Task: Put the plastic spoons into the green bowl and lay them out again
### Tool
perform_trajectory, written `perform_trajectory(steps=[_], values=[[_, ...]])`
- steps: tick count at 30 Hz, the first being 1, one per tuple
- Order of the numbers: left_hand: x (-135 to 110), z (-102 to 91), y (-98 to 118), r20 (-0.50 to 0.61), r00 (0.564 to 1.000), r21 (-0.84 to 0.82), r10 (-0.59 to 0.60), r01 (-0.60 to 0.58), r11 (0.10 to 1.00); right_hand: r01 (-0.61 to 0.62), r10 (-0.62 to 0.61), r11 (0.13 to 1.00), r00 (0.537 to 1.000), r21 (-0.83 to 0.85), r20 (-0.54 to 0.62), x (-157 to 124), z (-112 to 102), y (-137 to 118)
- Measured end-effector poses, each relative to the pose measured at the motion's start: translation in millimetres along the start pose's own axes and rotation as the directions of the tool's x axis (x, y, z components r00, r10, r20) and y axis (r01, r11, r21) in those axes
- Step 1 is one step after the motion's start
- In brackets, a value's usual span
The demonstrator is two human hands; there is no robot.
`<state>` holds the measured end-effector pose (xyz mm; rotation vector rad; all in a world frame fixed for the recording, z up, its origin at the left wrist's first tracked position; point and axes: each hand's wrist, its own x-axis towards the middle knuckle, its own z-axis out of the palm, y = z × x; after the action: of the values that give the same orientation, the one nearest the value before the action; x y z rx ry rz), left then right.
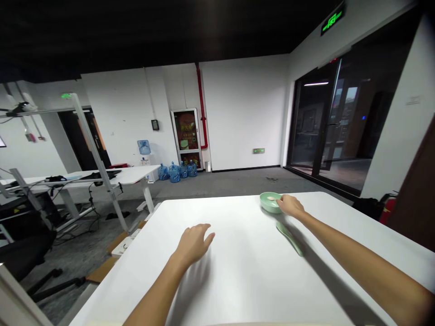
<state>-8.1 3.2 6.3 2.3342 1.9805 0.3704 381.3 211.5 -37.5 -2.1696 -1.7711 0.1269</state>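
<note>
At the far edge of the white table (238, 267) stands a light green bowl (269, 207). My right hand (291, 206) reaches over the bowl's right rim, its fingers closed in a pinch. A small pale spoon (271, 198) shows inside the bowl, running up to my fingertips; its handle is hidden by them. Nearer to me, below my right wrist, a green rice paddle (289, 238) lies flat and slanted on the table. My left hand (193, 244) hovers over the table's left part, thumb and fingers apart, holding nothing.
Another white table (139, 175) with cables and dark items stands at the left, beside a black chair (23, 244). Several blue water bottles (174, 173) sit on the floor by the far wall. Glass doors (326, 122) and a red fire extinguisher (387, 209) are at the right.
</note>
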Motion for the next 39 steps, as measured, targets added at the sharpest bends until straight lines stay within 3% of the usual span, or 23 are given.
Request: perform_trajectory(steps=[8, 14, 23, 31, 39], values=[[-1.2, 4.4, 0.3, 0.000, 1.000, 0.019, 0.015, -0.015, 1.000, 0.112, -0.112, 0.994, 0.994, -0.016, -0.007, -59.0, -46.6, 22.8], [-6.3, 3.5, 1.2, -0.003, 1.000, 0.025, 0.023, -0.023, 0.999, 0.150, -0.149, 0.989, 0.984, -0.008, 0.098, -101.0, -56.4, 45.7], [-10.9, 1.4, 4.5, -0.009, 1.000, 0.026, 0.016, -0.016, 1.000, 0.103, -0.100, 0.995, 0.929, 0.009, 0.356, -118.8, -39.7, 56.4], [-10.0, 1.9, 2.7, -0.006, 1.000, 0.013, 0.020, -0.020, 1.000, 0.110, -0.077, 0.989, 0.955, -0.098, 0.287, -113.1, -4.5, 68.8], [-9.8, 0.5, 4.4, 0.004, 1.000, 0.014, 0.021, -0.021, 1.000, 0.108, -0.071, 0.989, 0.948, -0.103, 0.311, -111.2, 5.6, 73.5]])
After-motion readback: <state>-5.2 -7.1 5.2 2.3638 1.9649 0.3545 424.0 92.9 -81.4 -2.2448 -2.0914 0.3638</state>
